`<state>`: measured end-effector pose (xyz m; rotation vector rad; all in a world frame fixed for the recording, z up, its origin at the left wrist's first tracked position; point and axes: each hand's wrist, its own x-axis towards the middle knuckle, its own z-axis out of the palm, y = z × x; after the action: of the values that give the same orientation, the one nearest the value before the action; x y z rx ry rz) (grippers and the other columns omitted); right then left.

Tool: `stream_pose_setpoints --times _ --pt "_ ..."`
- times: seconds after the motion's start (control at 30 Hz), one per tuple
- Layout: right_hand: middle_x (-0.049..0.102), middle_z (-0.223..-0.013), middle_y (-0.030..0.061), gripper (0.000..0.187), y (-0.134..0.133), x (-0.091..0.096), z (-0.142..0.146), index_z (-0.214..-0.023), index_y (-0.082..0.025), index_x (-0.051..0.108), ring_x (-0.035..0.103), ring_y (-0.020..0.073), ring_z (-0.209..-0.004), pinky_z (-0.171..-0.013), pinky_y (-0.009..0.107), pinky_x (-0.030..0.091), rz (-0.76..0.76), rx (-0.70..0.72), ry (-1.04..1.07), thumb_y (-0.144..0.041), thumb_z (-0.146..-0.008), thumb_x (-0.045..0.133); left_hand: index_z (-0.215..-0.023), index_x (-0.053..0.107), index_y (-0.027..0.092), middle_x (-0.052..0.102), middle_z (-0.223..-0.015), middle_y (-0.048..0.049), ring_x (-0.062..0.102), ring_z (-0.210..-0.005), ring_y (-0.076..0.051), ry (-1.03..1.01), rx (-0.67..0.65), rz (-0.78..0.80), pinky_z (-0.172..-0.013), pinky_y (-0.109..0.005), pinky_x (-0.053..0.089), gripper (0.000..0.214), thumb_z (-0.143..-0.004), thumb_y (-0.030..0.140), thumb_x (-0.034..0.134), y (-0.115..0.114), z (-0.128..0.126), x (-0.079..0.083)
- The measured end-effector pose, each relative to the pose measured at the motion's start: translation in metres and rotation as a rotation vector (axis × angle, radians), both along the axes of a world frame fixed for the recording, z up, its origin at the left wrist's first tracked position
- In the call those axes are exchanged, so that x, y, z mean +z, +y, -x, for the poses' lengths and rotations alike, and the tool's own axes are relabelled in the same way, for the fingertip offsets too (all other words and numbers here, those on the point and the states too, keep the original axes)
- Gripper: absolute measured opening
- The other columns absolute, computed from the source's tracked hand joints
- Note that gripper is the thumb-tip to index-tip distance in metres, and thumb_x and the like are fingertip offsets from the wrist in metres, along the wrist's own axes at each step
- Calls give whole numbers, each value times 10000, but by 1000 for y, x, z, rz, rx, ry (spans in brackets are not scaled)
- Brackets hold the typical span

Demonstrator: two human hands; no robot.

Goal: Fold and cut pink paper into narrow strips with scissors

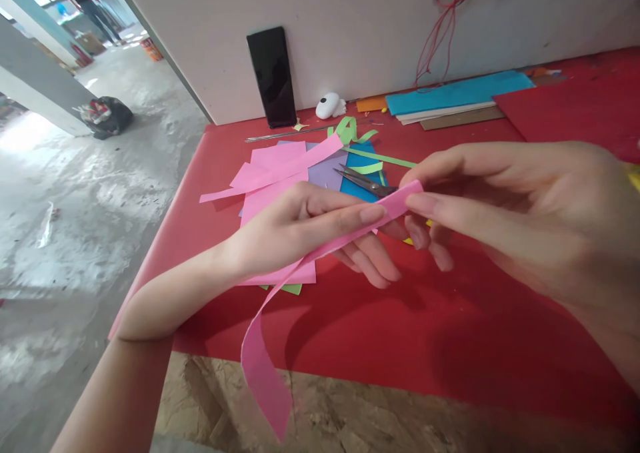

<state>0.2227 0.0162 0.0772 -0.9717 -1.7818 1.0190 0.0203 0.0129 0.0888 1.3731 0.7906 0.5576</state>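
Observation:
A long pink paper strip (pixel 267 373) runs between my two hands above the red table. My left hand (pixel 320 229) pinches it between thumb and fingers, and its loose tail curls down past the table's front edge. At the strip's upper end, my right hand (pixel 505 206) grips the tip between thumb and forefinger. Behind the hands lie scissors (pixel 367 182), their blades pointing left and their handles hidden by my fingers. Pink paper pieces (pixel 277 166), a purple sheet (pixel 327 169), a blue sheet (pixel 353 185) and green strips (pixel 347 131) are piled under and around them.
A dark phone (pixel 273 76) leans on the pale back panel (pixel 350 33). Beside it sits a small white object (pixel 330 106). Blue foam-like sheets (pixel 460 93) lie at the back right, under hanging red string (pixel 445 29). Concrete floor (pixel 65 239) and a black bag (pixel 113 116) are at left.

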Motion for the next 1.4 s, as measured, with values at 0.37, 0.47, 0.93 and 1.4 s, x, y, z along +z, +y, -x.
stream_pose_setpoints --times 0.37,0.47,0.93,1.4 --pt "499 -501 -42 447 10 -4 -1 -599 -176 526 440 40 -407 -345 166 307 327 457 -176 -497 -911 541 -707 712 116 745 -613 -35 719 -526 -162 -116 -109 200 -552 -221 598 241 -859 302 683 -5 -4 -3" --pt "435 -515 -49 444 11 -6 1 -602 -169 548 385 35 -444 -378 178 280 360 560 -138 -491 -907 555 -693 673 114 738 -599 -48 732 -557 -183 -96 -159 259 -581 -245 608 223 -870 248 663 -6 -4 -4" --pt "577 -568 -36 329 1 -10 6 -574 -160 547 451 35 -518 -458 183 311 516 705 149 -161 -899 499 -761 674 123 769 -708 -82 757 -660 -191 -206 -357 298 -679 -272 622 246 -939 143 505 -10 -4 -9" --pt "516 -532 -33 476 16 -10 2 -595 -148 595 419 59 -544 -507 209 329 584 887 183 -499 -914 558 -833 745 97 781 -770 -84 765 -734 -199 -369 -374 290 -811 -309 603 303 -936 112 461 -8 -4 -19"
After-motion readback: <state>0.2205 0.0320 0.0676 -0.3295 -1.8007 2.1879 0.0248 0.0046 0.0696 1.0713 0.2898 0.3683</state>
